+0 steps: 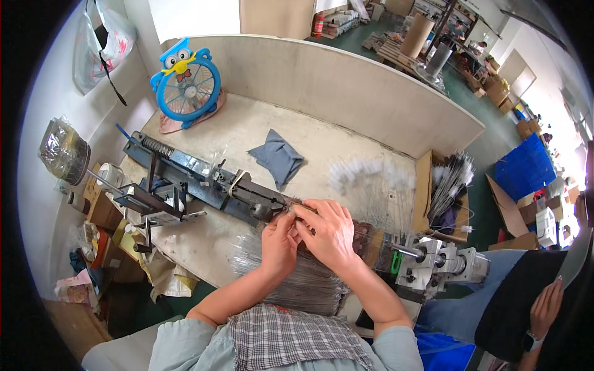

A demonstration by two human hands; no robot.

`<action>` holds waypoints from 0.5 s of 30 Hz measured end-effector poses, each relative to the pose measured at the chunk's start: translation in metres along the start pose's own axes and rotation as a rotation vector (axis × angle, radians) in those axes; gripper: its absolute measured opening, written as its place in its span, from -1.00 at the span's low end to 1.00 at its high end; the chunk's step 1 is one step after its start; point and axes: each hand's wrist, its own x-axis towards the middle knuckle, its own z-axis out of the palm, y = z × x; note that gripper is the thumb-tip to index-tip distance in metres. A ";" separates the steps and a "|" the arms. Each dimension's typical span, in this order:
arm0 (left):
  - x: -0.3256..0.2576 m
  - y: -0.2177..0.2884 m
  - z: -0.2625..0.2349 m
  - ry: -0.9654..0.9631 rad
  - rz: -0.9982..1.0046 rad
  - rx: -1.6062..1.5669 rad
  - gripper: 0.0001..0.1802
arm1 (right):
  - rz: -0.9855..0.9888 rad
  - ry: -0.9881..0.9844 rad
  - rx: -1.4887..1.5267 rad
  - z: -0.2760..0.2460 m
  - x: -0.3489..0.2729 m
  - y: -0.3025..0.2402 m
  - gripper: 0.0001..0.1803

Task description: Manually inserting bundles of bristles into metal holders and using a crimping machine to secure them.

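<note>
Both hands meet at the end of the dark metal jig (204,182) on the table (247,136): left hand (278,242) and right hand (328,232) pinch a thin wire (296,210) between fingertips, directly above the bundle of wires (309,281) lying under the wrists.

The fan (185,83) is bright blue, with a yellow and red owl face on top. The cloth bag (277,157) is grey-blue. The long machine (204,182) is dark blue. The counter (247,133) is pale cream. The apron (297,337) has grey and white checks. The wires (309,281) are shiny silver.
</note>
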 end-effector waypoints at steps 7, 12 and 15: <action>0.003 -0.003 -0.006 -0.002 -0.029 -0.037 -0.87 | -0.011 0.039 0.030 -0.006 -0.001 0.007 -0.72; 0.003 -0.002 -0.008 -0.025 -0.006 0.038 -0.82 | 0.000 0.025 0.017 -0.007 -0.002 0.007 -0.75; 0.004 -0.002 -0.006 -0.022 -0.025 0.019 -0.82 | -0.003 0.006 0.006 -0.009 -0.002 0.007 -0.73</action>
